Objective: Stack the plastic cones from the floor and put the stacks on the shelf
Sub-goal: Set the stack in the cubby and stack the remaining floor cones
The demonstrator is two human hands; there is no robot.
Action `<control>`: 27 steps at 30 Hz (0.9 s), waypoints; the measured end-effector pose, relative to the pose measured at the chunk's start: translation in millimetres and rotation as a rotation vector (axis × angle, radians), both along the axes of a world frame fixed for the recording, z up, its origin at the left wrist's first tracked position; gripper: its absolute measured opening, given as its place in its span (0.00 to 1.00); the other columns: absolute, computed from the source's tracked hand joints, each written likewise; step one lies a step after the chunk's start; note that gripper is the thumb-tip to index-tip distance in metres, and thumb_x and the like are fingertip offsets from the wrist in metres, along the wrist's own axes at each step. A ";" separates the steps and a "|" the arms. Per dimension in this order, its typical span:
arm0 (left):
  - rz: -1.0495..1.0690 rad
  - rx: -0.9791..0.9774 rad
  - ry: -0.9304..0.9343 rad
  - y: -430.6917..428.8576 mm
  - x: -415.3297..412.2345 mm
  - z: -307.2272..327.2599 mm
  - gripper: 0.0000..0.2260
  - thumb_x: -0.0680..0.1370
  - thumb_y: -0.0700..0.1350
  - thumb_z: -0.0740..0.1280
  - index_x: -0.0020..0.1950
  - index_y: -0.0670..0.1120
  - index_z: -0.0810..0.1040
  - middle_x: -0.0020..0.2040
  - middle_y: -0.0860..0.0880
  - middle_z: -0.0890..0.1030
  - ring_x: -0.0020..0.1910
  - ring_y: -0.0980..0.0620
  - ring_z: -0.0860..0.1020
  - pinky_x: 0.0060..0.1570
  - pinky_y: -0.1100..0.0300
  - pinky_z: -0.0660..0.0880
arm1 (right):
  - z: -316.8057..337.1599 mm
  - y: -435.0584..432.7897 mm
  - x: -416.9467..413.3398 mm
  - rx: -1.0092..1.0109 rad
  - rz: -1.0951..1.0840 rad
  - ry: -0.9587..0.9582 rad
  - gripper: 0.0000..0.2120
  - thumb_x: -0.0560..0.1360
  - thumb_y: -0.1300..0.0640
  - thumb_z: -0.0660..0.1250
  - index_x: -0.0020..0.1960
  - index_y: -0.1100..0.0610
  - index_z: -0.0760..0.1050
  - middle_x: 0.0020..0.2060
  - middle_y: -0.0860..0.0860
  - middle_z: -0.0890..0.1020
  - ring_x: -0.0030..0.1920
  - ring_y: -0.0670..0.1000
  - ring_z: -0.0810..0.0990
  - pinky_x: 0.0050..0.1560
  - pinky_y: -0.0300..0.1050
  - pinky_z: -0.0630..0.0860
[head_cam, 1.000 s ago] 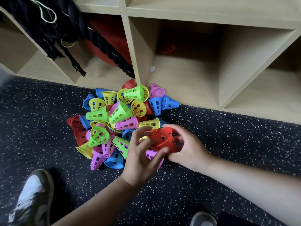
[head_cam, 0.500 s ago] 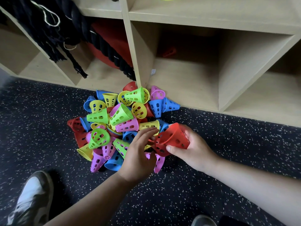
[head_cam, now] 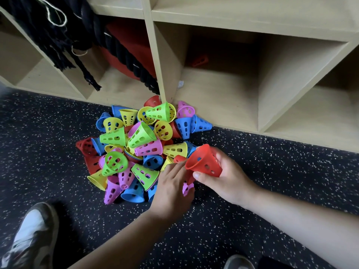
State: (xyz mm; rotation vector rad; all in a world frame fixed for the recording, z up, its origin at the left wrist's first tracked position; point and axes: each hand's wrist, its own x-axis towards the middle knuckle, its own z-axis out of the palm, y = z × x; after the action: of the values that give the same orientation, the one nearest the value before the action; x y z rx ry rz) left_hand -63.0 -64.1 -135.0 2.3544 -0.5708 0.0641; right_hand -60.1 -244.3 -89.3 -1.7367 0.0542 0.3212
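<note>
Head: cone point(head_cam: 204, 162) between fingers point(head_cam: 198, 174) (right hand point(head_cam: 229, 177))

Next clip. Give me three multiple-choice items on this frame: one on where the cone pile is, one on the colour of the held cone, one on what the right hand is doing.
1. The pile of cones lies:
A. on the floor before the shelf
B. inside a shelf compartment
C. on a table

2. The cone in the right hand is:
A. blue
B. red
C. yellow

3. The right hand:
A. lies flat on the floor
B. hangs idle, holding nothing
C. grips the cone

Answers:
1 A: the pile sits on the speckled floor at the shelf's foot.
2 B: the held cone is plainly red.
3 C: thumb and fingers curl round the cone.
</note>
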 end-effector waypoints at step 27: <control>-0.015 0.037 -0.087 18.0 28.9 9.2 0.21 0.70 0.60 0.71 0.58 0.50 0.80 0.48 0.57 0.82 0.46 0.53 0.77 0.44 0.54 0.74 | 23.9 -1.2 5.7 0.134 0.038 -0.063 0.17 0.72 0.54 0.73 0.60 0.48 0.75 0.51 0.53 0.85 0.52 0.52 0.84 0.53 0.48 0.81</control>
State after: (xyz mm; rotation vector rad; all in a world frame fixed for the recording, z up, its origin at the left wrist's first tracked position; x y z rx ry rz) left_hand -34.0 -46.1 -125.8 2.3921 -0.6364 0.1507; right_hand -54.3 -245.4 -65.4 -1.6155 -0.0455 0.2910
